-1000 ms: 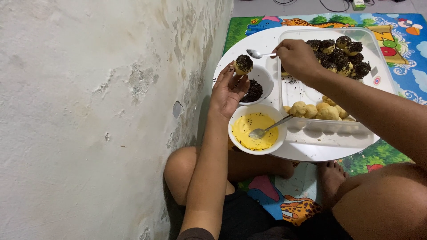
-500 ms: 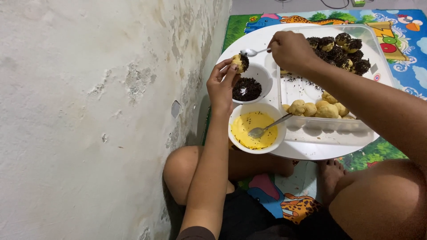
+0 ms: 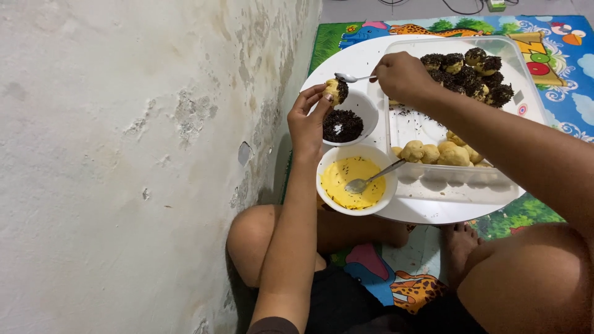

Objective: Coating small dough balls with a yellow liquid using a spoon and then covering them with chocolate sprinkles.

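- The left hand point(image 3: 307, 119) has its fingers clamped on a pastry ball point(image 3: 336, 90), above the bowl of dark sprinkles point(image 3: 342, 125).
- Best to keep the ball over that bowl, so strays fall back in.
- The right hand point(image 3: 402, 75) pinches a spoon point(image 3: 352, 78), tip touching the ball.
- I would tip the spoon slowly, turning the ball.

Yellow sauce point(image 3: 352, 175), dark sprinkles point(image 3: 342, 125), white bowls point(image 3: 366, 106).
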